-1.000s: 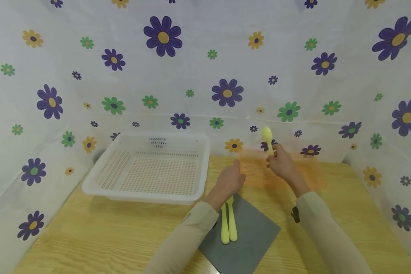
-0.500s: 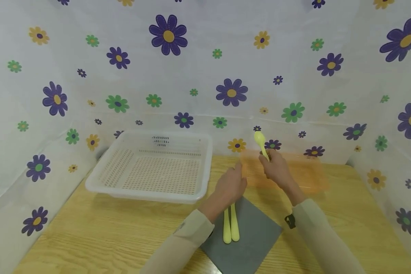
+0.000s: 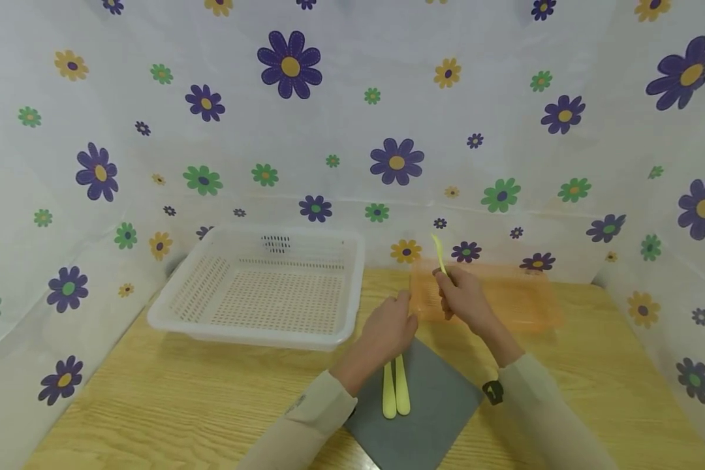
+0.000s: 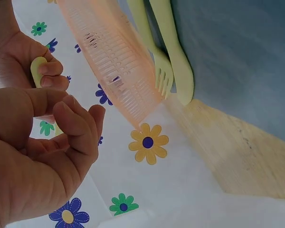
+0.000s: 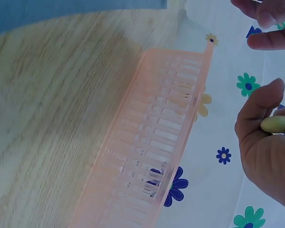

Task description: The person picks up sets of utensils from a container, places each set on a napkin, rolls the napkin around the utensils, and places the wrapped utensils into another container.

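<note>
head: forward-down, wide | 2 wrists: close | shared: spoon (image 3: 439, 252), orange basket (image 3: 517, 300)

**Posture: Forward Reach, Right Side Gripping**

From beside the person, I observe both arms extended forward, the forearms converging ahead of the body. The left sleeve (image 3: 296, 424) and right sleeve (image 3: 543, 408), both beige, end short of the bare wrists. The left hand (image 3: 386, 326) is held with fingers loosely bent. The right hand (image 3: 467, 299), near it but apart, has its fingers curled in a grip.
</note>
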Tool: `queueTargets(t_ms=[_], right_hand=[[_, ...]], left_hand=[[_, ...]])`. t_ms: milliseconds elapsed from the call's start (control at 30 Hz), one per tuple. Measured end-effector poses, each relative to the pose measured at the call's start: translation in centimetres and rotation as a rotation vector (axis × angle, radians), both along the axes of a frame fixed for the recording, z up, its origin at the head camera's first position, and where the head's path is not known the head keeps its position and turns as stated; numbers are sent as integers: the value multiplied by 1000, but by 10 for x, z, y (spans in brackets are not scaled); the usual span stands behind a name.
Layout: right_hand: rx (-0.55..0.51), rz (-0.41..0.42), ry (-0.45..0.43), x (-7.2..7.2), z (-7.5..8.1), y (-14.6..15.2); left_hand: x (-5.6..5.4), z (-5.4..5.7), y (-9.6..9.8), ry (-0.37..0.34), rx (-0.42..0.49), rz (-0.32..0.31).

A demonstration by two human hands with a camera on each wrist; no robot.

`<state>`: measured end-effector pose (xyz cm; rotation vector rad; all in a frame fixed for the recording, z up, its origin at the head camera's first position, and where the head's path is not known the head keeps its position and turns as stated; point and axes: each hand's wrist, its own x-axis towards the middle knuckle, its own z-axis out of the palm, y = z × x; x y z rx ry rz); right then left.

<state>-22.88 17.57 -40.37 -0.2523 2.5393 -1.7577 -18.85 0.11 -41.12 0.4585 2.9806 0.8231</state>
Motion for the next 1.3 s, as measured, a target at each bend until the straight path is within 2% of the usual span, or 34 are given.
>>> queueTargets(t_ms=[233,467,633,900,1100,1300], right_hand=[[-85,21,-105,13,-1,-8],[-77,52,-137,27,1,-12],[-43,108,-126,39,1,-12],[64,157,-183,55,-5,-15],[99,217,-212,60,-14,-16],[141,218,-257,63,-21,-16]], left_hand=[[11,-3,-6,-21,7,-25],[21,1,-9,-28,-6,-34],[27,3,-13,-39,7,-44],[38,4,-23,-38,-4,-85],[43,3,-30,3,-38,-103],[49,-2,-34,33,-94,-125]])
